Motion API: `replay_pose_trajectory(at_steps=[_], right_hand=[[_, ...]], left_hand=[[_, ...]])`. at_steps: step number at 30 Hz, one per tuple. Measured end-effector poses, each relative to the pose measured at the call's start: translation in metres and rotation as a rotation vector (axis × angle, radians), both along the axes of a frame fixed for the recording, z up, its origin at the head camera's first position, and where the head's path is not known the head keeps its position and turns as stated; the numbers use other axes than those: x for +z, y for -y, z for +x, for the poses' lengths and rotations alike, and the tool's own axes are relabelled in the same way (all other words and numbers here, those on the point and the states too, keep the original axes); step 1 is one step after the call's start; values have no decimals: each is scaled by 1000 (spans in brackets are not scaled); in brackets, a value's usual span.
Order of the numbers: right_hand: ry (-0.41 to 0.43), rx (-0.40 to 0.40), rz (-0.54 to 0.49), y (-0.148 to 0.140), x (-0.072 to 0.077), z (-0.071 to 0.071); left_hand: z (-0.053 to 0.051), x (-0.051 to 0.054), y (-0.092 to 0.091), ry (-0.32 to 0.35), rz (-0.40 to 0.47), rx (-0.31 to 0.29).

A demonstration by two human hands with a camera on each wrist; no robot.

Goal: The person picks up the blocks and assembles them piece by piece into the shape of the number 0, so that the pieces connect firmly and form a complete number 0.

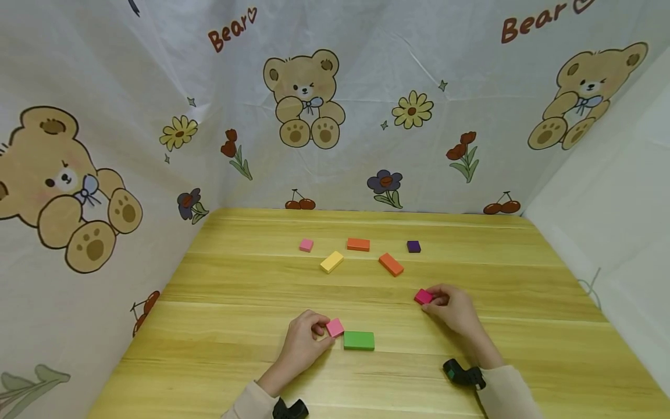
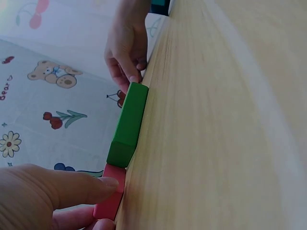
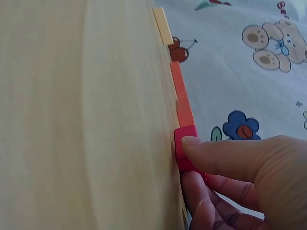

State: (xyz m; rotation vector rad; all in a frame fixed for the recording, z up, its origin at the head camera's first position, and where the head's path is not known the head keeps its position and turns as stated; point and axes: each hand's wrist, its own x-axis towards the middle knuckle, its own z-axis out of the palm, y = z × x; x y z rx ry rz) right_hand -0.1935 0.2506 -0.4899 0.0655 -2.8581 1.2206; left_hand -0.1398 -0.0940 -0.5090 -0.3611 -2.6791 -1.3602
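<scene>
Between thumb and fingers, my left hand (image 1: 302,342) pinches a small pink block (image 1: 335,327) on the wooden table. The pink block stands at the upper left corner of a longer green block (image 1: 359,341); in the left wrist view the green block (image 2: 128,125) appears right against it. Farther right, my right hand (image 1: 456,309) holds a crimson block (image 1: 423,297) by its edge. Its thumb lies over the crimson block (image 3: 180,152) in the right wrist view, with the other fingers partly hidden beneath.
Toward the back of the table (image 1: 251,279) lie a pink block (image 1: 306,245), a yellow block (image 1: 332,262), two orange blocks, one straight (image 1: 358,244) and one slanted (image 1: 391,264), and a dark purple block (image 1: 413,247). A bear-printed cloth (image 1: 356,157) hangs behind.
</scene>
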Motion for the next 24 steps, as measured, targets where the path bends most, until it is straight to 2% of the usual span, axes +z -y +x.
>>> replay_pose_trajectory(at_steps=[14,24], right_hand=[[26,139,-96,49,0,19],[-9,238,-96,63,-2,27]], left_hand=[[1,1,0,-9,-3,-7],[0,-2,0,-12,-4,-2]])
